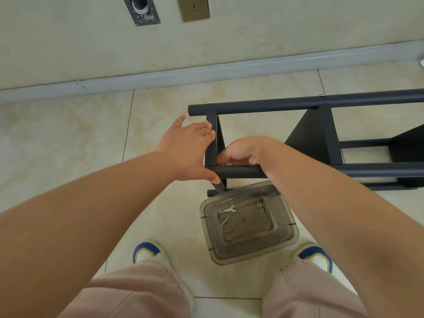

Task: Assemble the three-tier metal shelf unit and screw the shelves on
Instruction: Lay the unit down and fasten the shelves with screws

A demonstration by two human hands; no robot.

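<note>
Closest in, the person's knees in pale pink trousers (142,292) and two white shoes with blue and yellow toes (146,251) frame a clear plastic tray (284,246) on the tiled floor (68,138). In it lie a small flat wrench (227,209), what looks like a thin screw or pin (224,221) and two small washers (260,205), so little hardware is left loose, which suggests most of the fastening is done. Just beyond the tray the black shelf unit (321,102) lies on its side, its round posts running off to the right with at least two shelf panels already fixed between them; a screw head shows on the far post. The right hand (243,152) is curled over the near post (241,172) at the end shelf, fingers tucked close together, though I cannot tell whether they pinch a screw or only the tube. The left hand (190,148) is spread wide, fingers straight against the end shelf panel (212,138) and thumb down by the post end, steadying it. My guess is this end shelf is the last being secured; the third tier runs out of view. Beyond it are a grey skirting board (206,72) and a wall with a brass socket plate (195,8).
</note>
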